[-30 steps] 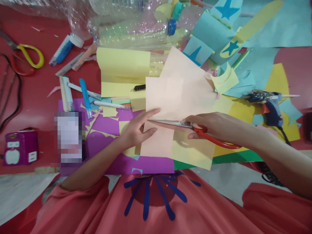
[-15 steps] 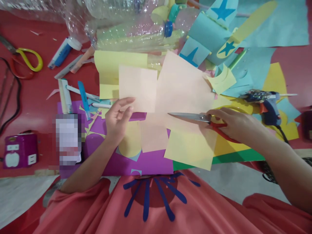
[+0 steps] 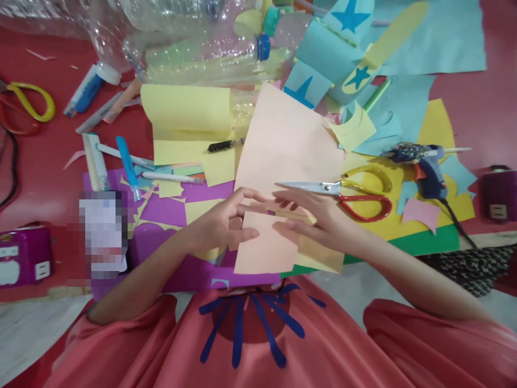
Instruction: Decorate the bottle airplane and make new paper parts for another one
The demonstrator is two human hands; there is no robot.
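Observation:
A small pale pink sheet (image 3: 266,245) is held near the table's front edge, between both hands. My left hand (image 3: 228,223) has its thumb on the sheet's upper left part, fingers behind it. From the right, my right hand (image 3: 317,218) grips the sheet's upper right part between thumb and fingers. Scissors (image 3: 329,187) with a yellow and a red handle lie just behind my right hand, blades pointing left. A large pale pink sheet (image 3: 286,140) lies farther back, and a black pen (image 3: 221,146) rests on yellow paper to its left.
Clear plastic bottles (image 3: 194,59) lie along the back. A glue gun (image 3: 432,172) is at the right, beside yellow paper (image 3: 436,129). A blurred phone (image 3: 100,231), markers (image 3: 127,161) and a second pair of scissors (image 3: 38,102) are on the left.
My right hand has put down the scissors and moved left to the small pink sheet. That sheet has come toward me, uncovering the black pen. The view has shifted slightly.

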